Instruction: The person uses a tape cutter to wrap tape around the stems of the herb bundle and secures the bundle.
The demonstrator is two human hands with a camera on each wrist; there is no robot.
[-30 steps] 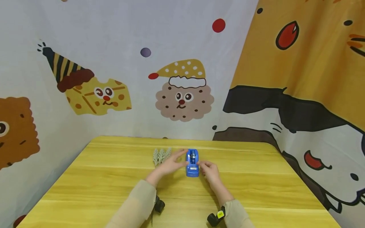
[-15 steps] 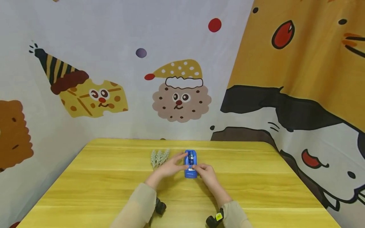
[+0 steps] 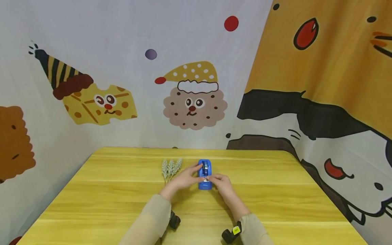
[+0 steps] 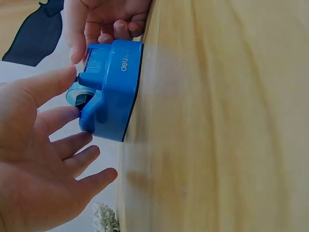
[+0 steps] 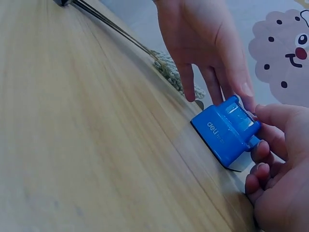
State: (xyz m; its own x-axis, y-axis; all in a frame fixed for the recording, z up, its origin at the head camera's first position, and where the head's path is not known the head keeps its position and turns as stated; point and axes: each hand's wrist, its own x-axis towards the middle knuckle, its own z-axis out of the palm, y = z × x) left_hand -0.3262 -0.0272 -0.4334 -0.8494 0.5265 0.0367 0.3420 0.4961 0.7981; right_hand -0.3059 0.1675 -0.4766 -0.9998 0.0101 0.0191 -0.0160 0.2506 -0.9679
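A blue tape dispenser (image 3: 205, 185) stands upright on the wooden table, with a clear tape roll (image 4: 79, 92) in its holder. My left hand (image 3: 184, 179) is at its left side, thumb and index fingertips right at the roll, the other fingers spread and fairly straight. From the other side my right hand (image 3: 223, 184) pinches at the tape's end by the toothed cutter (image 5: 245, 107), thumb over index finger, the remaining fingers curled. The tape itself is mostly hidden by the fingertips.
A bunch of pale green dried stalks (image 3: 169, 169) lies just left of the dispenser, its stems running under the left forearm. Behind the table's far edge hangs a cartoon-printed cloth (image 3: 122, 136). Each wrist wears a small black camera (image 3: 228, 235).
My right hand has moved left from the dispenser's side onto the cutter area. My left thumb and fingers have come closer in over the tape roll. The dispenser stays in place.
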